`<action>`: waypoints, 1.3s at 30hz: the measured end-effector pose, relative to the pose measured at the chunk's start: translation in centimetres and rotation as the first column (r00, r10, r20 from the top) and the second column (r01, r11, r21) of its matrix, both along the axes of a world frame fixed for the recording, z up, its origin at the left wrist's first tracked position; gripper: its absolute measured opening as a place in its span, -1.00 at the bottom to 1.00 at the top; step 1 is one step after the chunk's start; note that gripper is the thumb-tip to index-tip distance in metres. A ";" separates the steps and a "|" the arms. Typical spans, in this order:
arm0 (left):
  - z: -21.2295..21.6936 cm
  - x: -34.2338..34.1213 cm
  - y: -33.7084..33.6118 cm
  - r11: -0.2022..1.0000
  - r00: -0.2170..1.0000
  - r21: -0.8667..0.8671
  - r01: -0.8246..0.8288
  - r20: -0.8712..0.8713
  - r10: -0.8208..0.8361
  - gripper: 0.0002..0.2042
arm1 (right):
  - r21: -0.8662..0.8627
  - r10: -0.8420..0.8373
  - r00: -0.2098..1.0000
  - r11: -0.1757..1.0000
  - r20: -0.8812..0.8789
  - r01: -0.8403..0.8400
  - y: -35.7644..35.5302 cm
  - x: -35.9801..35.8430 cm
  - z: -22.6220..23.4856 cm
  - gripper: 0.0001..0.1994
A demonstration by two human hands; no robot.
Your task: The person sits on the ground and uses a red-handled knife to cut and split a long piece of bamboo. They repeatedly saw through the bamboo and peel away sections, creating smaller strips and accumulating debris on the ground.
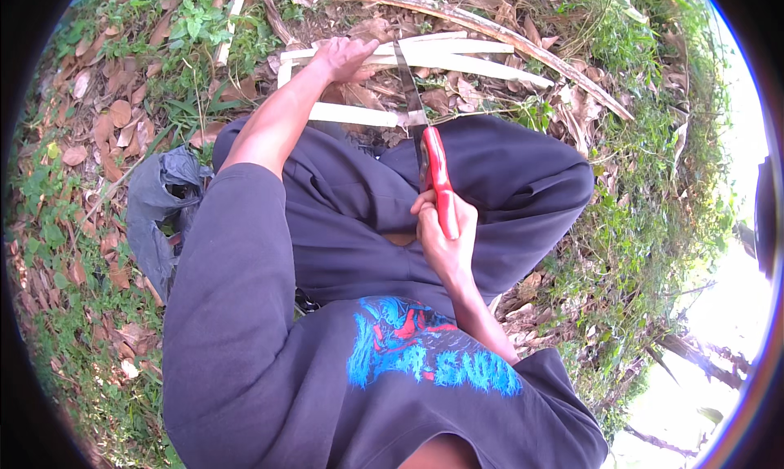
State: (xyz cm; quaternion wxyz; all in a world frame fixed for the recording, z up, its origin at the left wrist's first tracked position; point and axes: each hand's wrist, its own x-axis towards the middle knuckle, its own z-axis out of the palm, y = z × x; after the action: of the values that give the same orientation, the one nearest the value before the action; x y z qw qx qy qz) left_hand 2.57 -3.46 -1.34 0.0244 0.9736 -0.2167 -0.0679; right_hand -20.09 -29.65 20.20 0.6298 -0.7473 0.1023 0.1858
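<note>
My right hand (pixel 451 239) is wrapped around the red handle of a handsaw (pixel 438 163), over my crossed legs. Its narrow blade points away from me and lies across several pale, flat wooden strips (pixel 449 61) on the ground. Out ahead to the left, my left hand (pixel 345 59) grips the strips just left of the blade's tip; part of its fingers is hard to make out. Nearer my lap, another pale strip (pixel 359 115) reaches to the base of the blade.
A long split branch (pixel 490 33) lies slanting beyond the strips. One more pale stick (pixel 233 20) is at the far left. Beside my left knee sits a crumpled dark grey plastic bag (pixel 151 216). Dry leaves (pixel 122 114) and low green plants (pixel 629 224) cover the ground.
</note>
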 end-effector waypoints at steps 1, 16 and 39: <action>-0.2 -0.2 0.0 1.000 0.999 -0.001 -0.001 0.038 0.001 -0.31 | -0.041 0.031 0.999 0.999 0.039 -0.029 0.1 0.3 -0.4 -0.91; -0.8 -0.3 0.3 0.999 1.000 -0.044 0.017 0.017 -0.016 -0.36 | -0.067 0.081 0.977 0.995 0.195 -0.069 1.5 0.8 -3.4 -0.84; 0.1 0.2 0.1 0.998 1.000 -0.061 0.023 -0.017 -0.024 -0.44 | -0.011 0.046 0.975 0.999 0.217 -0.044 2.5 4.3 -6.9 -0.83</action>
State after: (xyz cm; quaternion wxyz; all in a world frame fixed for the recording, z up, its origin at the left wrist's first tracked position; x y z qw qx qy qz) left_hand 2.72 -3.34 -1.24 0.0550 0.9692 -0.2297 -0.0701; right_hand -15.84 -27.16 13.34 0.6306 -0.7671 0.0165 0.1170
